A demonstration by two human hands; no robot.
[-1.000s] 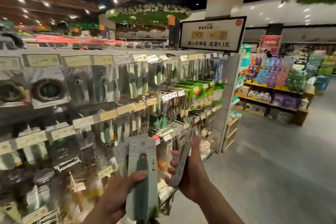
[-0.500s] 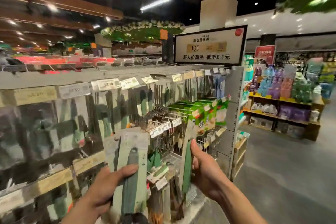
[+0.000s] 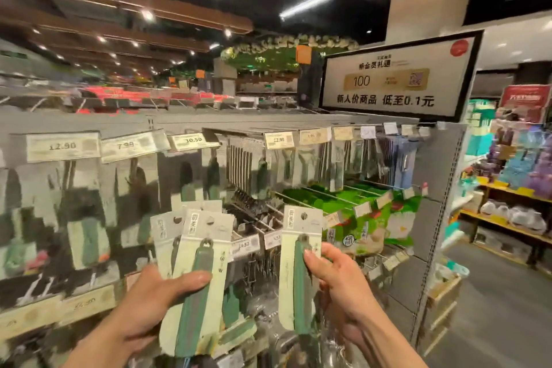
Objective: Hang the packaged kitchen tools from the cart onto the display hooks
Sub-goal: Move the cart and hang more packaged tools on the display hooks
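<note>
My left hand [image 3: 149,305] grips a fanned stack of packaged kitchen tools [image 3: 197,272], pale cards with green handles and round hang holes at the top. My right hand [image 3: 337,284] holds a single packaged tool [image 3: 298,266] of the same kind, upright, its hang hole facing the display. Both are held in front of the display hooks [image 3: 254,185], which carry rows of similar hanging packs under yellow price tags. The single pack is apart from the hooks. The cart is out of view.
The display rack [image 3: 436,218] ends at a grey side panel on the right. Green boxes [image 3: 343,197] lie on a middle row. A promotional sign [image 3: 397,78] stands on top. Open aisle floor and a wooden shelf [image 3: 507,218] of goods lie to the right.
Both hands rose with their packs towards the upper rows. My right hand turned its pack from edge-on to face-on. The view moved closer to the rack.
</note>
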